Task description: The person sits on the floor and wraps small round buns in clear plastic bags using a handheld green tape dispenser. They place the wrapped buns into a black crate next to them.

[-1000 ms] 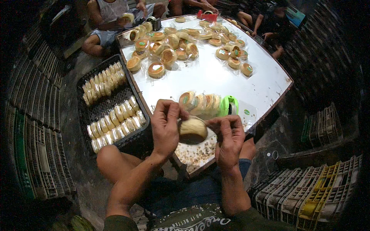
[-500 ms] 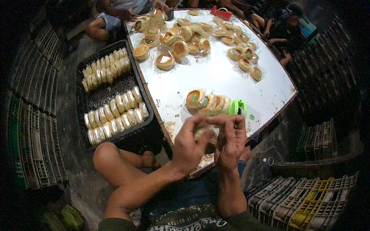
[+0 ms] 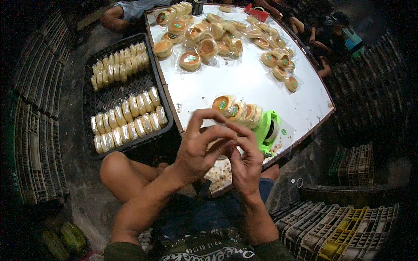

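Note:
My left hand and my right hand meet over the near corner of the table, fingers curled and thumbs close together. Between them is a bagged bun, nearly all hidden behind the fingers; only a pale sliver shows. Just beyond my hands lies a short row of round buns in clear bags, the leftmost with a green label. A bright green tape dispenser with a white roll stands right of that row, beside my right hand.
The white table carries a heap of bagged buns at the far side and a red tape dispenser. Left of it, a black crate holds rows of wrapped buns. Plastic crates stand lower right. Other people sit around the far edge.
My fingers have closed in, covering the bun that showed between them before. Both hands sit slightly further left, uncovering more of the green dispenser. Another person's hands have left the far left corner.

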Available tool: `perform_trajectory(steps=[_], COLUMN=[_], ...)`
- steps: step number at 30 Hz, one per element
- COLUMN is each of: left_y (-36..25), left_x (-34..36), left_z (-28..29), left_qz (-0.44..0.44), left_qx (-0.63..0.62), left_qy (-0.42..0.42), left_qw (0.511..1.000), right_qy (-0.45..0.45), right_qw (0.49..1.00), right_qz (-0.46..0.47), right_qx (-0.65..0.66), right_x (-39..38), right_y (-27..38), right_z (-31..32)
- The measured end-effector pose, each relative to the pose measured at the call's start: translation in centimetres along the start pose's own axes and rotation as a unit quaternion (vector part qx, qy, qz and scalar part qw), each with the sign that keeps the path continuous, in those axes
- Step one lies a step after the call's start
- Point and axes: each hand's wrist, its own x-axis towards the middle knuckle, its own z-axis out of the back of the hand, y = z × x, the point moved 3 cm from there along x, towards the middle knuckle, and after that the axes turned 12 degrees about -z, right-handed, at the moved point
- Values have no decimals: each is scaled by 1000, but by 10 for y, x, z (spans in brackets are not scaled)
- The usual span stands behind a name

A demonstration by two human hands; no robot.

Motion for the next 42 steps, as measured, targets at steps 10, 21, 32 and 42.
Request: perform_trajectory(steps=[10,21,32,42], left_y=[-5,21,54,67], left_x=[-6,-29,-34,-29], left_z=[-12,-41,-43,-62], left_qz=[348,286,245,311], left_qx=[-186,-229,-162,-132], left_qy=[1,-142,-161,-178], left_qw=[919,920,942,924], right_qy=[-69,-225,-242,-208], right_qw=[996,952,847,819], right_qz=[-5,-89,-427,-465], right_qx=[-58,186,-206,262], right_x=[-10,-18,-40,-100], right_y=[7,-4,-192,-212], right_z=[19,-8,118,77])
